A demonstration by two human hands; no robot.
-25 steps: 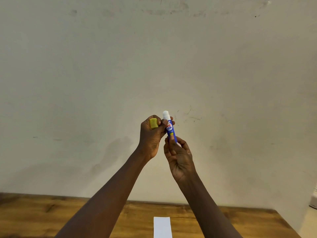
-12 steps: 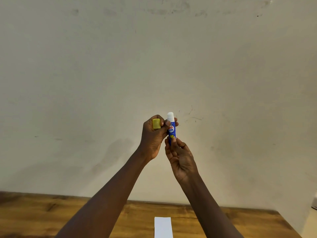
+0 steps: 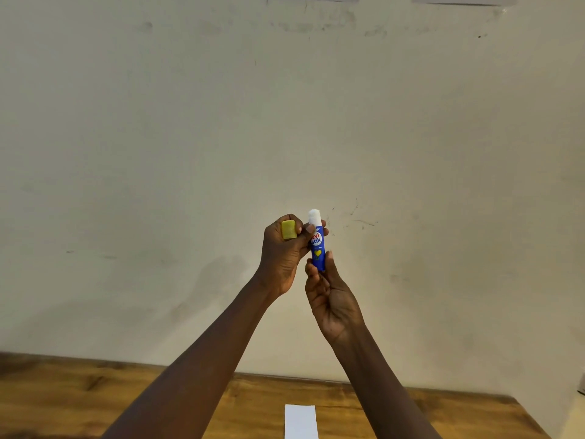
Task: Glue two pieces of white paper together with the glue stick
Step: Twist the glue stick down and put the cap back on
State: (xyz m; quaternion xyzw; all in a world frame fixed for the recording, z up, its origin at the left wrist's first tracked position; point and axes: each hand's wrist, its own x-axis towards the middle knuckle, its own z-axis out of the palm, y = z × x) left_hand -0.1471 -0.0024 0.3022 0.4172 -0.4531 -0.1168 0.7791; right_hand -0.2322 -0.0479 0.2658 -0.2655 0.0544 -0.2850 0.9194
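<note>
Uncapped glue stick held up before the wall; paper waits below.

Left hand (image 3: 285, 251) curls around a small yellow plastic cap (image 3: 289, 230) and also pinches the upper barrel of the blue cylindrical glue stick (image 3: 317, 243), white glue exposed at top. Right hand (image 3: 329, 299) grips the stick's base from below, fingers closed on it. A white rectangular sheet of paper (image 3: 300, 421) lies flat on the brown wooden table (image 3: 79, 397), well under the hands; only one sheet shows. Risks: too much glue wound out could snap or smear; the double-loaded left hand may drop the cap.
</note>
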